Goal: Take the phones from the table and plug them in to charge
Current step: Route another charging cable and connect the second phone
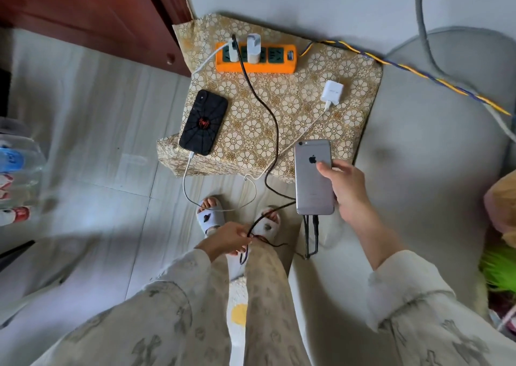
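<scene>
Silver-grey, back upward, one phone (314, 178) sits in the right hand (346, 189), whose fingers and thumb curl round its right edge; it is held over the near right corner of the small bench (251, 131) with the flowered gold cover. A black cable (262, 105) runs from the orange power strip (255, 58) at the bench's far edge, across the cover, down to the left hand (226, 240), which pinches a loop of it above the slippered feet (dark cable ends also hang at the phone's lower edge, but whether one is plugged in I cannot tell). The black phone (203, 122) with a red spider lies on the bench's left side, a white cable (186, 175) in its near end. A loose white charger (331, 91) lies on the right.
</scene>
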Demonstrator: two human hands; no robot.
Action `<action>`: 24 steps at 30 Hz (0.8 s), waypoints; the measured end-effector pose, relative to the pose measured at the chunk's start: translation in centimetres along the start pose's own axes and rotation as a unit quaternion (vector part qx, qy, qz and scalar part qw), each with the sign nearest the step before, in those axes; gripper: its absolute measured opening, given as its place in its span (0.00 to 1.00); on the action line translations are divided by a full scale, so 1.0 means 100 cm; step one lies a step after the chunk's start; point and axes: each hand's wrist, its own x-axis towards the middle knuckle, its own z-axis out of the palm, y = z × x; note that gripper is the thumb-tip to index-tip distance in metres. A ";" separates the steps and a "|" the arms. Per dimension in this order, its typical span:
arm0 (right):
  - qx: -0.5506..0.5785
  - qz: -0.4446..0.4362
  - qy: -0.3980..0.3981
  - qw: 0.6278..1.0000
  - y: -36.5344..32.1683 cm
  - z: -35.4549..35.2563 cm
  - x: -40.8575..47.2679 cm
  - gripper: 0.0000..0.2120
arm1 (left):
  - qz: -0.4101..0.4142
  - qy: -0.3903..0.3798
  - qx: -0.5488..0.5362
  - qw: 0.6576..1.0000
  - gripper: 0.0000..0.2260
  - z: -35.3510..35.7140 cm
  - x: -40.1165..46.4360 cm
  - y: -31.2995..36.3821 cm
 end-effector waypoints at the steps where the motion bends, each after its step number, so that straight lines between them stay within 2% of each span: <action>1: 0.009 0.009 0.002 1.000 0.002 0.006 0.002 0.10 | 0.006 -0.009 0.056 0.998 0.09 -0.003 0.004 -0.004; 3: 0.027 0.030 0.002 0.999 0.003 0.017 0.006 0.08 | 0.014 -0.030 0.158 0.987 0.13 -0.007 0.012 -0.011; 6: 0.045 0.042 -0.022 0.998 -0.001 0.035 0.010 0.01 | 0.011 0.001 0.159 0.987 0.16 -0.016 0.021 -0.016; 9: 0.040 0.026 -0.041 0.998 -0.005 0.061 0.019 0.03 | 0.069 0.177 0.124 0.974 0.14 -0.037 0.029 -0.014; 13: 0.018 0.034 -0.077 0.996 -0.005 0.107 0.029 0.06 | 0.160 0.363 0.165 0.903 0.17 -0.076 0.036 -0.007; 15: 0.029 0.061 -0.088 0.994 -0.005 0.131 0.033 0.06 | 0.180 0.412 0.207 0.869 0.22 -0.096 0.041 -0.002; 19: 0.064 0.116 -0.070 0.989 -0.014 0.163 0.046 0.09 | 0.148 0.366 0.343 0.852 0.33 -0.133 0.057 0.001; 22: 0.091 0.123 -0.055 0.987 -0.018 0.170 0.055 0.12 | 0.147 0.325 0.438 0.825 0.33 -0.144 0.066 -0.005; 24: 0.105 0.130 -0.036 0.985 -0.017 0.172 0.061 0.12 | 0.145 0.310 0.453 0.823 0.33 -0.146 0.068 -0.005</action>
